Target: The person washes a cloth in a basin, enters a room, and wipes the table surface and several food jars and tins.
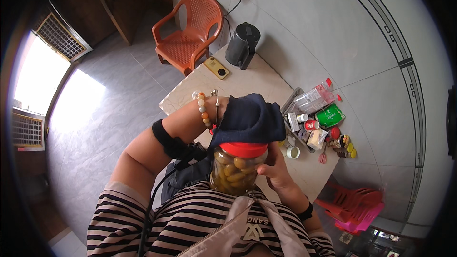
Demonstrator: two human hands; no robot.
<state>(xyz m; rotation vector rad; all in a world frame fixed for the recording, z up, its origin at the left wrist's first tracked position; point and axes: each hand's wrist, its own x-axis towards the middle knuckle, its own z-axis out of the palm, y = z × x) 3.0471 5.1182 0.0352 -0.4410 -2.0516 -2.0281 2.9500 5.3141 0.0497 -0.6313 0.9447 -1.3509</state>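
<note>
A clear jar (232,176) of olive-coloured fruits, with a red lid (244,149), stands upright against my striped shirt. My right hand (280,173) holds the jar from its right side, thumb across the front. A dark blue cloth (250,117) is bunched over the top of the lid. My left hand is hidden by this cloth; only the wrist shows, with a bead bracelet and a metal bangle. From its outline, the covered hand grips the lid through the cloth.
On the marble-look table (271,78) are a dark electric kettle (243,44), a yellow phone-like device (216,67) and a grey tray (291,101) of packets and small containers. A small white cup (293,152) stands nearby. An orange plastic chair (189,35) and stacked red stools (348,200) flank the table.
</note>
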